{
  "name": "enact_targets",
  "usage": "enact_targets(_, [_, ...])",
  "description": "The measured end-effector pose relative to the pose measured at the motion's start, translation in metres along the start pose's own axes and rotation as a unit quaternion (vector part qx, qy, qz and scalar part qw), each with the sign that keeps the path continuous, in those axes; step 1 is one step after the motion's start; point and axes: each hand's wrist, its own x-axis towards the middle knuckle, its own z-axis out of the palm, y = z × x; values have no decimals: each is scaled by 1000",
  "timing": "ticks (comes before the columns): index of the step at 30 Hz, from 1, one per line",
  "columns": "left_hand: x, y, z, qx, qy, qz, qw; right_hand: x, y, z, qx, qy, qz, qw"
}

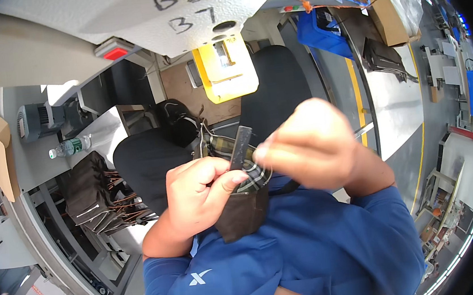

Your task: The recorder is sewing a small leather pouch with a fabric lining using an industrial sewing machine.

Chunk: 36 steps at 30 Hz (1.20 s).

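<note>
My left hand (pixel 198 194) is closed, pinching a short dark strip (pixel 240 146) between thumb and fingers. The strip stands up at the mouth of a dark brown fabric bag (pixel 243 218), whose plaid lining (pixel 223 147) shows. The bag rests against my front, with part of a zip below its rim. Just right of the strip, my right hand (pixel 319 148) is raised with its fingers drawn together in a pinch, slightly blurred. Whatever those fingertips hold, if anything, is hidden.
Above my hands hangs a white machine head (pixel 121 10) with a yellow plate (pixel 227 83). On the left are a water bottle (pixel 70 147) and a stack of dark bag pieces (pixel 96 195). A blue bin (pixel 317 34) and another dark piece (pixel 384 56) are at the right.
</note>
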Motion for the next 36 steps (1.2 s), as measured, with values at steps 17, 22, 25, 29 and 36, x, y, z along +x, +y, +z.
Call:
enact_targets(17, [-9, 1, -4, -33, -63, 42, 997, -6, -2, 13, 191, 7, 113, 975])
enact_targets(22, [-10, -2, -6, -36, -64, 63, 995, -21, 13, -13, 54, 165, 291, 941])
enact_targets(25, [-10, -2, -8, -28, -74, 79, 994, -25, 26, -19, 87, 81, 240, 964])
enact_targets(29, [-11, -1, -7, -23, -62, 81, 995, -7, -3, -13, 438, -125, 398, 796])
enact_targets(36, [-11, 0, -6, -28, -70, 84, 994, -19, -1, 8, 388, -62, 270, 879])
